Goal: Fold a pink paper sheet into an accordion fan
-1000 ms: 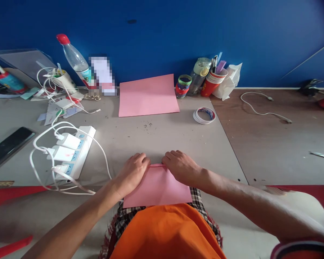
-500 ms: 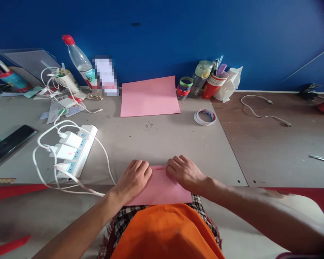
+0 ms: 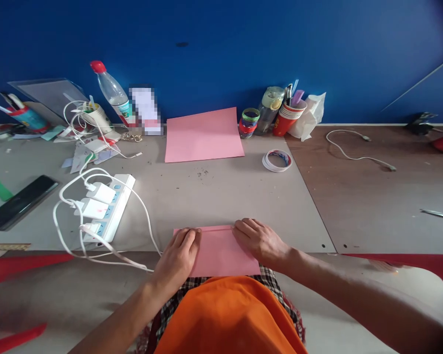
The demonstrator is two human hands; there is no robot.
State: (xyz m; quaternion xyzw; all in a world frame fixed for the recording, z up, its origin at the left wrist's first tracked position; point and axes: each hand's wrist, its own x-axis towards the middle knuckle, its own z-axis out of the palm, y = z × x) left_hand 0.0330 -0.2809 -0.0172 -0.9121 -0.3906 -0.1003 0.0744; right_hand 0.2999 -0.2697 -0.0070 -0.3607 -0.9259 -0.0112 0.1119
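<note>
A sheet of pink paper (image 3: 221, 255) lies at the desk's front edge, overhanging toward my lap. Along its far edge runs a narrow folded strip. My left hand (image 3: 181, 253) is closed on the far edge near the left corner, fingers curled over the strip. On the other side, my right hand (image 3: 261, 242) grips the same edge near the right corner, fingers bent and pressed together. Both thumbs are mostly hidden. Farther back, a second pink sheet (image 3: 205, 137) rests with its top edge raised against the blue wall, away from both hands.
A roll of tape (image 3: 276, 161) lies right of centre. To the left are a power strip (image 3: 120, 206) with white cables and a black phone (image 3: 22, 201). A bottle (image 3: 114, 96) and red paper cups (image 3: 288, 118) stand along the wall. Scissors (image 3: 439, 214) lie far right.
My left hand has slid left along the paper's folded edge, baring more of the strip. My right hand has shifted slightly right. The camera view has moved a little.
</note>
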